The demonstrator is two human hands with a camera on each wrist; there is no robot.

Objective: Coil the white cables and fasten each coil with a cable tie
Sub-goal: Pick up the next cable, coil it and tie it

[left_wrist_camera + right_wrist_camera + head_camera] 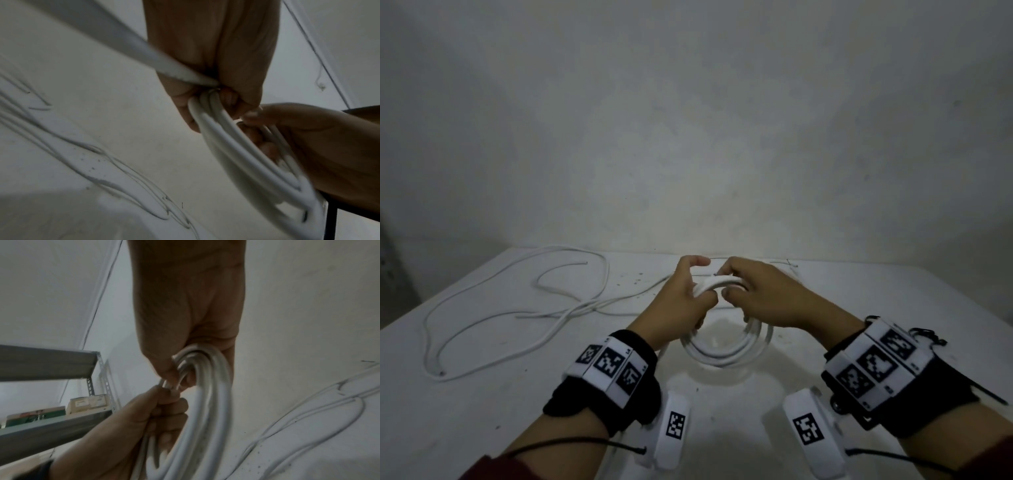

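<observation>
Both hands — left hand (681,301), right hand (763,294) — grip the coil (726,346)

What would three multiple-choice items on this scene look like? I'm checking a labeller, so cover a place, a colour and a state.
1. Where do the loose cables lie?
A. the person's left of the hands
B. right of the hands
C. on the shelf

2. What colour is the coil?
A. black
B. white
C. red

3. How is the coil held?
A. left hand only
B. lying untouched
C. both hands, right hand included

Answers: 1 A, they sprawl across the table on the left; 2 B, its loops are white; 3 C, both wrist views show fingers curled round the loops.
</observation>
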